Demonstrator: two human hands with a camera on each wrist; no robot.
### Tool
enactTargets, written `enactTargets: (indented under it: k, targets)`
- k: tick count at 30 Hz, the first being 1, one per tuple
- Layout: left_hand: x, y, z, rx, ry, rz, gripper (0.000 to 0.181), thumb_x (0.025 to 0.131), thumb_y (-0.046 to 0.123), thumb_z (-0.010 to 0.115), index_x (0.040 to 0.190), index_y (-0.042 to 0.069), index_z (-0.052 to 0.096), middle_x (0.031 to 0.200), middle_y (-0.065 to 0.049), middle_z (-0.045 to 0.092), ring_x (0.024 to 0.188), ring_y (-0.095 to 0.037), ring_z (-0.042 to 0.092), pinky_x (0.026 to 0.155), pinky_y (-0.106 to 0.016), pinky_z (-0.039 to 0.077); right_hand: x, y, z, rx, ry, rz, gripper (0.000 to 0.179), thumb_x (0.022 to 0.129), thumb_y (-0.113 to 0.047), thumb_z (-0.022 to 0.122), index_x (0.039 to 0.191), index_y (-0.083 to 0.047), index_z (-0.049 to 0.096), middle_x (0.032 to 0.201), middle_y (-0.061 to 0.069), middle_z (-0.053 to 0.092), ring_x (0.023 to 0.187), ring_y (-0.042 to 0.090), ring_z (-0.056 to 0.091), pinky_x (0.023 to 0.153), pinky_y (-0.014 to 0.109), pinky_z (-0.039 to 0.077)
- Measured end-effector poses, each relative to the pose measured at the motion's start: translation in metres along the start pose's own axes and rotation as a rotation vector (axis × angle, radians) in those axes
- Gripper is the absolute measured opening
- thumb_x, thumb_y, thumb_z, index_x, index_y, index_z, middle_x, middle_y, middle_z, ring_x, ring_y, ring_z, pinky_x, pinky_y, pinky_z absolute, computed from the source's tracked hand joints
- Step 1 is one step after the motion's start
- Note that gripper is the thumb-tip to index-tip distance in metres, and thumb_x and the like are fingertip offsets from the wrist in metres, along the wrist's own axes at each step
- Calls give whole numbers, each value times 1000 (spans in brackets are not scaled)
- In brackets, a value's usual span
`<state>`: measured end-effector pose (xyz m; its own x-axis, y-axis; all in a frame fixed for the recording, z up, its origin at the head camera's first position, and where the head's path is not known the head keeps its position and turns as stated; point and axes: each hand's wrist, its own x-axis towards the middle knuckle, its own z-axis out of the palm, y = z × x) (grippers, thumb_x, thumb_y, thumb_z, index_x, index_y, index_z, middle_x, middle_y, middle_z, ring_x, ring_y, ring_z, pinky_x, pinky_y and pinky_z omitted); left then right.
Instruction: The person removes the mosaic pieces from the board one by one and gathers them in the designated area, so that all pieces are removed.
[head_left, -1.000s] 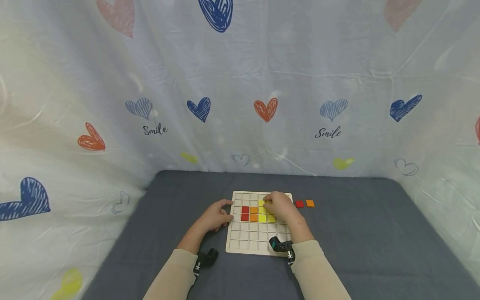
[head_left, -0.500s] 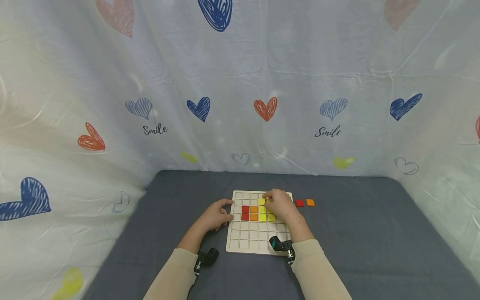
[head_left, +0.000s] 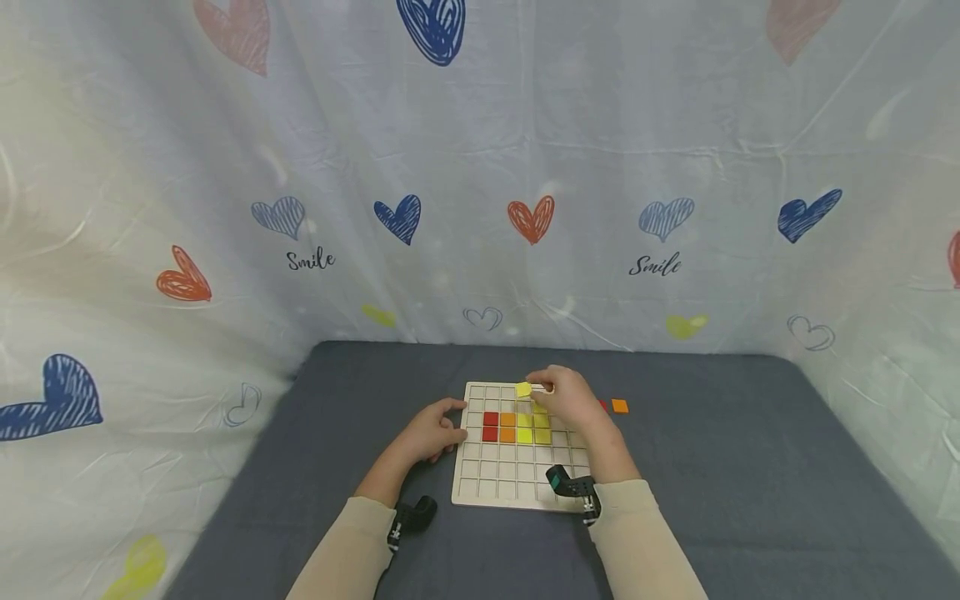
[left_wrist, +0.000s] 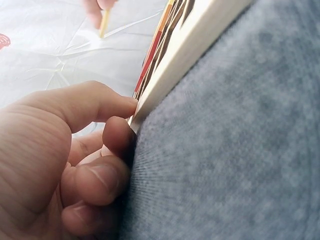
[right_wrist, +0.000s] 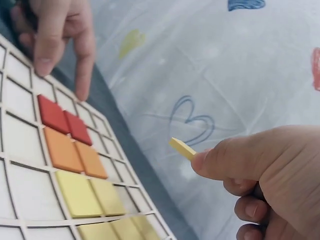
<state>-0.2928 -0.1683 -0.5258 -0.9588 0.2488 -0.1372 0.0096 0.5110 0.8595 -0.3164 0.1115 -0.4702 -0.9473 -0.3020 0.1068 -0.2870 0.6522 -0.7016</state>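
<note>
My right hand pinches a small square yellow tile between thumb and fingers, raised above the board's far part. In the right wrist view the tile shows edge-on, tilted, with the thumb along it. Under it lies a pale wooden grid board. Red tiles, orange tiles and several yellow tiles sit in its cells side by side. My left hand touches the board's left edge with index finger and thumb spread apart; its other fingers are bent beside the edge.
Just right of the board, an orange tile lies on the dark grey tablecloth. A red tile beside it is mostly hidden behind my right hand. A white curtain printed with hearts hangs behind the table.
My right hand has lifted the yellow tile off its cell in the far row and drawn it up and away, with the wrist shifted slightly right. My left hand stays put.
</note>
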Motion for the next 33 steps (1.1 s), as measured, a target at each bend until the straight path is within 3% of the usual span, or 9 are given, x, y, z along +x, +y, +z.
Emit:
enactTargets:
  k: [4, 12, 19, 23, 28, 33]
  targets:
    - [0, 0, 0, -8, -4, 1, 60, 93, 12, 73, 149, 6, 51, 58, -4, 58, 36, -13, 37, 38, -29, 34, -5, -2, -13, -10, 18, -20, 33, 98, -13, 71, 130, -6, 71, 86, 4, 46, 81, 21, 42, 69, 40, 35]
    - [0, 0, 0, 8, 2, 13, 59, 93, 12, 73, 148, 6, 51, 58, -3, 57, 36, -13, 38, 38, -29, 34, -17, -4, -40, 28, 99, -42, 33, 98, -10, 70, 131, -4, 70, 87, 5, 49, 76, 22, 43, 66, 39, 39]
    - [-1, 0, 0, 4, 4, 17, 59, 93, 12, 72, 148, 5, 51, 58, -4, 57, 36, -13, 38, 38, -29, 34, -27, 0, -62, 66, 126, 25, 36, 100, -14, 68, 135, -5, 67, 93, 10, 47, 68, 23, 38, 60, 39, 39]
    - [-1, 1, 0, 10, 8, 10, 59, 93, 13, 72, 148, 6, 52, 58, -4, 57, 37, -13, 39, 38, -29, 34, -33, 7, -72, 57, 143, 42, 36, 101, -14, 67, 136, -6, 66, 102, 12, 53, 81, 25, 44, 68, 40, 41]
    - [-2, 2, 0, 14, 8, 7, 59, 94, 13, 72, 148, 6, 51, 58, -4, 58, 37, -14, 39, 39, -30, 34, -40, 16, -84, 66, 163, 62, 38, 102, -13, 65, 139, -2, 63, 99, 12, 51, 85, 26, 45, 70, 40, 41]
    - [-2, 3, 0, 10, 6, 7, 59, 94, 13, 72, 149, 7, 51, 58, -4, 58, 37, -14, 39, 39, -30, 34, -45, 31, -94, 57, 188, 106, 38, 103, -13, 63, 139, -1, 62, 89, 9, 43, 71, 24, 41, 63, 38, 37]
